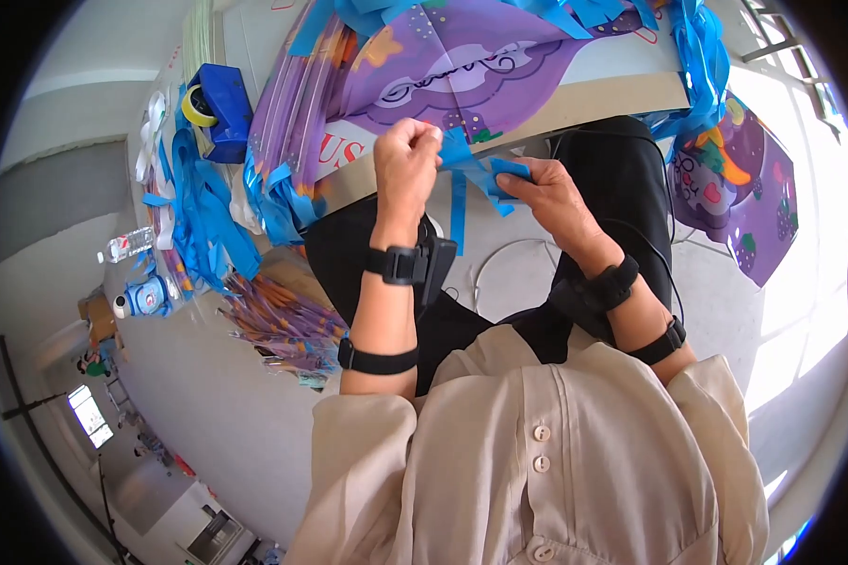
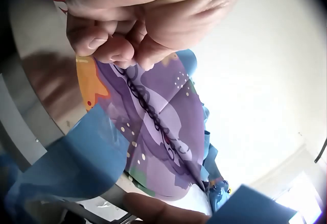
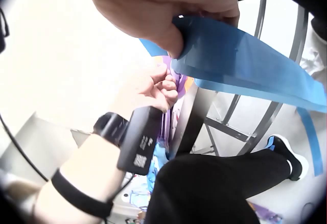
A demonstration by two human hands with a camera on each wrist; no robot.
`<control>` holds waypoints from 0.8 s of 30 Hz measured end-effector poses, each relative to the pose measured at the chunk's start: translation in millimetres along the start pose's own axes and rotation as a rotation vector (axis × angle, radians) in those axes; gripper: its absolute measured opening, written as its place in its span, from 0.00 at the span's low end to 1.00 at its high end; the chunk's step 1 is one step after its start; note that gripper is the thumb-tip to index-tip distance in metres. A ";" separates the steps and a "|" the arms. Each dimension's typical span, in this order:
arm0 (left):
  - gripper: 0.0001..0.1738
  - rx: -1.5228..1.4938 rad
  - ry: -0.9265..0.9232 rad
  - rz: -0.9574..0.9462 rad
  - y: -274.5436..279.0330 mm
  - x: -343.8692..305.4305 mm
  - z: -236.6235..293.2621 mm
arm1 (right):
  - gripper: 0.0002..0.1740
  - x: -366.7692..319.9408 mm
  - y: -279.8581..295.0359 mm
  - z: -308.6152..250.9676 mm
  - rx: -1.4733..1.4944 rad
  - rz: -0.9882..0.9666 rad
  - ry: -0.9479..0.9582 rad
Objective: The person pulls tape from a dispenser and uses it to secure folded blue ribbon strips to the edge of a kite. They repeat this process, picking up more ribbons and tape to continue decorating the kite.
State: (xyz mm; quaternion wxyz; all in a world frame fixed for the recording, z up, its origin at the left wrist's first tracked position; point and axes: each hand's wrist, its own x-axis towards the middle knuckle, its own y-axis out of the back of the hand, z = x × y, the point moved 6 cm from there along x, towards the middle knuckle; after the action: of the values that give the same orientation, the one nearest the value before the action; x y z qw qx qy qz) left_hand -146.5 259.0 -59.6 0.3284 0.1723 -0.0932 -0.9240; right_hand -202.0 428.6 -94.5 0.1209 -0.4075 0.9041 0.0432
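Observation:
In the head view my right hand (image 1: 556, 200) pinches a shiny blue ribbon (image 1: 478, 175) between thumb and fingers. The right wrist view shows the ribbon (image 3: 240, 60) as a wide band running off to the right from the grip. My left hand (image 1: 405, 174) is beside the ribbon's upper end, its fingers curled in. Close up in the left wrist view, the left fingertips (image 2: 115, 50) are drawn together over a purple printed sheet (image 2: 158, 101), and nothing shows between them. This sheet, with dark lettering and a crease, lies on the table in front of both hands.
At the table's left side are a blue tape dispenser (image 1: 224, 113) with yellow tape and bundled blue ribbons (image 1: 203, 207). Another purple sheet (image 1: 749, 188) hangs at the right. A water bottle (image 1: 127, 245) appears far left. The cardboard table edge (image 1: 612, 102) runs before my knees.

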 end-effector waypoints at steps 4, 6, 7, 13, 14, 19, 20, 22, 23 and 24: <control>0.14 -0.048 -0.177 -0.239 -31.0 -49.7 12.1 | 0.07 -11.7 1.9 -4.3 0.374 0.008 -0.179; 0.15 -0.060 -0.126 -0.241 -37.4 -60.5 8.6 | 0.08 -13.5 2.7 -4.0 0.440 0.048 -0.173; 0.13 -0.115 -0.087 -0.215 -38.4 -63.8 7.7 | 0.08 -14.3 1.9 -3.7 0.437 0.049 -0.173; 0.07 -0.043 -0.088 -0.180 -43.0 -63.8 13.0 | 0.09 -17.4 8.1 -6.1 0.540 0.199 -0.092; 0.07 -0.043 -0.116 -0.191 -44.8 -63.5 15.3 | 0.09 -17.2 10.0 -6.1 0.547 0.218 -0.089; 0.07 -0.199 -0.060 -0.154 -51.1 -62.5 7.7 | 0.09 -16.9 10.9 -4.9 0.597 0.213 -0.109; 0.07 -0.254 -0.043 -0.135 -50.8 -62.3 6.6 | 0.09 -17.1 9.4 -3.5 0.654 0.207 -0.126; 0.07 -0.306 -0.022 -0.118 -50.2 -62.2 6.0 | 0.09 -18.2 9.2 -1.0 0.713 0.204 -0.145; 0.07 -0.318 -0.035 -0.125 -49.3 -62.0 10.1 | 0.10 -17.3 12.1 -2.7 0.678 0.200 -0.106; 0.07 -0.330 -0.045 -0.132 -47.6 -62.6 13.7 | 0.10 -17.6 14.0 -4.5 0.643 0.197 -0.069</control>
State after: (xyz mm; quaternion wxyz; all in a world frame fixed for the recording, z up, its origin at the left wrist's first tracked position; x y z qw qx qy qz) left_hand -133.7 336.3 -44.4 0.2887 0.1008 0.0641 -0.9499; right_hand -202.0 450.0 -86.0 0.2692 -0.2572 0.9019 -0.2191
